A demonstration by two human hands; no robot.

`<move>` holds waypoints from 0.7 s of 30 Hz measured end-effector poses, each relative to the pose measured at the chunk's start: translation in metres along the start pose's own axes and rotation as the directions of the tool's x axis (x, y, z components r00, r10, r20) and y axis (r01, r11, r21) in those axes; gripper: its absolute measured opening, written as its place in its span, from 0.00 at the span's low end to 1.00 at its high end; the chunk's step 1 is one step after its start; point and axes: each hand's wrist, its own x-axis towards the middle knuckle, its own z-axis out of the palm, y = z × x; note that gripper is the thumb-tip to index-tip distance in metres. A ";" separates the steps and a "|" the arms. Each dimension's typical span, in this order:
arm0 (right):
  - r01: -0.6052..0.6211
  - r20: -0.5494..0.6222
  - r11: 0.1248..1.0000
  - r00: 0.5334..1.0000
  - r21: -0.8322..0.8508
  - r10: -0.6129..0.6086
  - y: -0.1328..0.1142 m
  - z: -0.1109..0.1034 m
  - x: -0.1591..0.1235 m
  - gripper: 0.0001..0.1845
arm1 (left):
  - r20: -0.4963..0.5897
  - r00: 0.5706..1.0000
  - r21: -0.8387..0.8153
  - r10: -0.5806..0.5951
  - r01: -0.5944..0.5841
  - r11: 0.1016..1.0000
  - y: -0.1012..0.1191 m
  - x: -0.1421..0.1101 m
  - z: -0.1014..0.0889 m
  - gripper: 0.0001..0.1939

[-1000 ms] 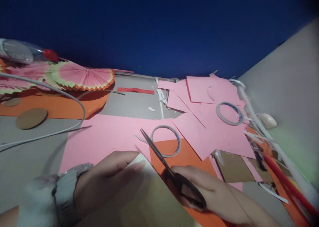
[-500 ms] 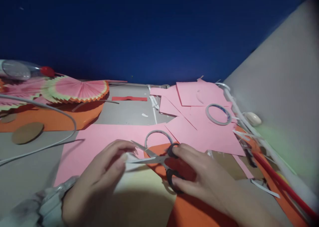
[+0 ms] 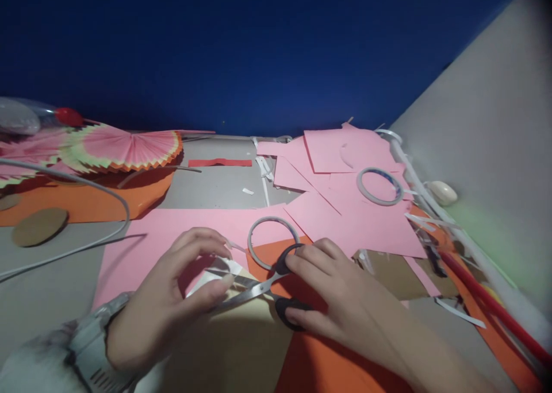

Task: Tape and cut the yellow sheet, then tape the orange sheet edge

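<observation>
**Here, two hands meet over scissors and a paper scrap**

Now, on the far left a clear bottle (image 3: 26, 116) with a red cap lies on its side; what is inside it I cannot tell. Beside it sit folded pink fans (image 3: 129, 149) on an orange sheet (image 3: 86, 200), with a brown cardboard disc (image 3: 39, 226) and a grey cable (image 3: 86, 186) in front.

The white paper scrap (image 3: 215, 269) is small and curled, lying low in the middle over a large pink sheet (image 3: 142, 243) and a pale yellow sheet (image 3: 233, 347). The scissors (image 3: 259, 286) have silver blades and black handles; the blades are a little apart and point left, with their tips at the scrap.

The left hand (image 3: 172, 301), with a watch on the wrist, is curled, pinching the scrap between thumb and fingers. The right hand (image 3: 340, 301) grasps the scissors, fingers through the black loops.

Just behind the handles lies a tape ring (image 3: 272, 242), half on pink, half on orange paper. Further right, a second tape ring (image 3: 379, 186) rests on a pile of pink sheets (image 3: 345, 209). At the right edge a red stick (image 3: 487, 301) runs along the grey wall (image 3: 495, 151).
</observation>
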 end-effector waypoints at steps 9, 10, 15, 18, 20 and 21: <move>0.032 -0.158 0.993 0.986 -0.115 -0.050 0.000 0.007 0.000 0.16 | -0.026 1.000 0.132 -0.006 0.009 0.991 -0.008 -0.003 -0.001 0.09; 0.032 -0.186 0.990 0.981 -0.138 -0.057 0.000 0.008 0.000 0.16 | -0.003 1.000 0.122 -0.016 0.016 0.992 -0.007 -0.002 -0.001 0.09; 0.047 -0.204 0.972 0.974 -0.229 -0.095 -0.004 0.015 0.001 0.16 | 0.025 0.999 0.071 -0.030 0.028 0.997 -0.002 0.001 0.001 0.08; 0.057 -0.209 0.958 0.971 -0.282 -0.120 -0.005 0.021 0.002 0.14 | 0.000 1.000 0.106 -0.027 0.027 0.994 -0.005 0.003 0.001 0.08; 0.055 -0.213 0.943 0.968 -0.327 -0.130 -0.006 0.024 0.002 0.14 | 0.002 1.000 0.136 -0.005 0.005 0.991 -0.009 0.004 0.000 0.07; 0.055 -0.213 0.938 0.968 -0.343 -0.134 -0.007 0.025 0.002 0.13 | 0.012 1.000 0.156 0.016 -0.018 0.988 -0.011 0.005 0.000 0.07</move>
